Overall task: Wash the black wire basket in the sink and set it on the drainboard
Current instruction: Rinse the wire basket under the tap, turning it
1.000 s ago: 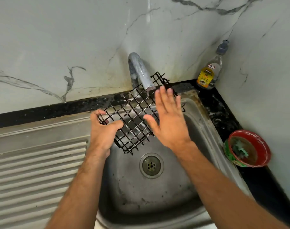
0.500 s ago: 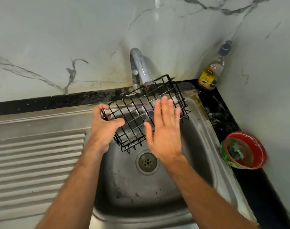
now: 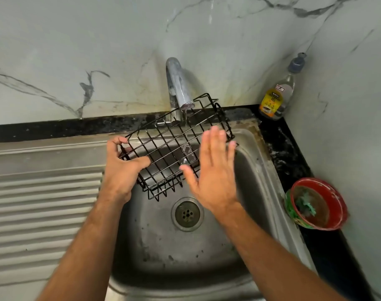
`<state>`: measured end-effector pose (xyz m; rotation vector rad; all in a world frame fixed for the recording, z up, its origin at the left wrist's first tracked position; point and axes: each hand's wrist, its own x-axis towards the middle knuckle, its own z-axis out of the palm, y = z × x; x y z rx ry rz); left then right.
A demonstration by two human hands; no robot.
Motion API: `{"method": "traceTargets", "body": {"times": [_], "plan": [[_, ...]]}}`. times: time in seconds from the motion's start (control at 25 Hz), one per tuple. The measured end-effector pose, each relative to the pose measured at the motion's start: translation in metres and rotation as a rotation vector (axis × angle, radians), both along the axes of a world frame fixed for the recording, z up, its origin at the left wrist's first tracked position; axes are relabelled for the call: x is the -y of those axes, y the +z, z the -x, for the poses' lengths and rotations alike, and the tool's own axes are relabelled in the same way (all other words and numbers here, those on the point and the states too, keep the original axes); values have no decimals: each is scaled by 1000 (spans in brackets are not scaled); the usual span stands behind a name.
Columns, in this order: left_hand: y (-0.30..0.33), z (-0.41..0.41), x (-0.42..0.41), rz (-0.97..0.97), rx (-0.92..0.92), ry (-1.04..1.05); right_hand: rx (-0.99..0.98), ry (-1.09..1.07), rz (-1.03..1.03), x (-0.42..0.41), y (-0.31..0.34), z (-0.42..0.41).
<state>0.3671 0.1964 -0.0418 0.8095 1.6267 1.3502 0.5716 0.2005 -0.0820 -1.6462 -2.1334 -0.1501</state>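
Note:
A black wire basket (image 3: 170, 146) hangs tilted over the steel sink (image 3: 246, 213), under the tap (image 3: 177, 88). A thin stream of water runs from the tap through its grid. My left hand (image 3: 120, 170) grips the basket's left end, thumb across the wires. My right hand (image 3: 213, 170) is flat with straight fingers, laid against the basket's right part, slightly blurred. The ribbed drainboard (image 3: 39, 209) lies to the left of the sink.
A soap bottle (image 3: 278, 94) with a yellow label stands in the back right corner on the black counter. A red bowl (image 3: 317, 205) holding a green scrubber sits right of the sink. The drain (image 3: 187, 213) is below the basket. Marble walls close in behind and on the right.
The basket has tipped and turned under the tap, its far end now lower and further right. My right hand has slid right over the wires. The left grip is unchanged.

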Motion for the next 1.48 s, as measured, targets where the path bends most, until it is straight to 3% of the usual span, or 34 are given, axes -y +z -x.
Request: {"method": "traceTargets", "body": {"times": [0.16, 0.24, 0.32, 0.44, 0.52, 0.64, 0.68, 0.76, 0.88, 0.96, 1.0, 1.16, 1.32, 1.4, 1.48], "plan": [[2, 3, 2, 5, 24, 78, 81, 518, -104, 11, -13, 14], [4, 7, 4, 25, 29, 91, -75, 502, -176, 1, -14, 1], [4, 10, 7, 75, 56, 71, -220, 321, -192, -11, -5, -16], [1, 7, 10, 163, 92, 33, -220, 102, -145, -11, 11, -4], [0, 2, 12, 160, 117, 42, -122, 224, -150, 2, 12, 21], [-3, 0, 16, 140, 156, 64, -45, 638, -210, 5, 7, 23], [-5, 1, 19, 147, 164, 73, -65, 626, -227, -1, 9, 14], [-12, 0, 25, 154, 177, 102, -202, 303, -211, -17, 13, 0], [-26, -9, 36, 140, 253, 153, -765, -179, 91, -28, 24, -8], [-35, -15, 43, 144, 314, 197, -1131, -152, 345, -32, 29, -5], [-41, -16, 46, 160, 334, 218, -1209, -106, 428, -32, 30, -2], [-50, -17, 60, 217, 374, 237, -1239, -22, 489, -34, 25, 6], [-41, -25, 67, 157, 363, 206, -1459, -79, 568, -43, 25, 4], [-42, -18, 58, 157, 272, 197, -1452, -79, 586, -46, 32, 0], [-36, -10, 45, 219, 102, 39, -1343, -6, 610, -46, 38, -4]]}}
